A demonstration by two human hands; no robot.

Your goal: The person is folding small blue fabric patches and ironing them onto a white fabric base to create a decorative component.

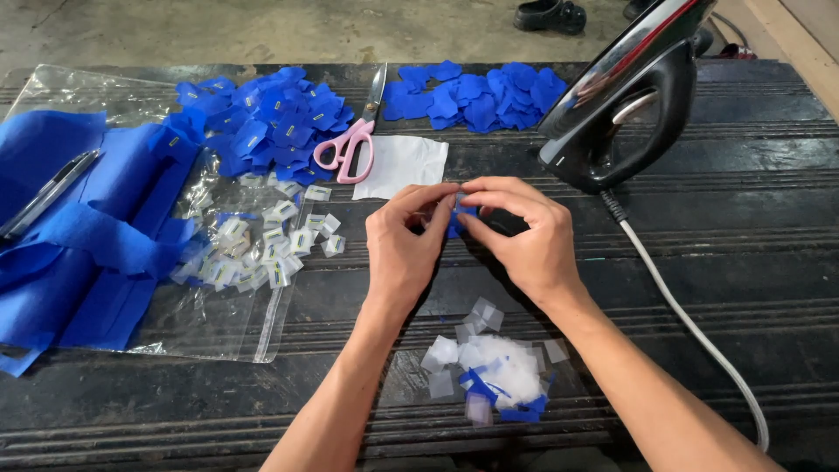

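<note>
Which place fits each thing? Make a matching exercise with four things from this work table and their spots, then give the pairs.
Things:
1. scissors
2. iron
3. white scraps
4. small blue piece

Places:
A. pinched between the left hand and right hand
B. standing at the right
C. between two blue piles
D. near edge, between the forearms

Pairs: 1-C, 2-B, 3-D, 4-A

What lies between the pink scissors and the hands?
In the head view, a white sheet lies between the pink scissors and the hands, on the dark table.
</note>
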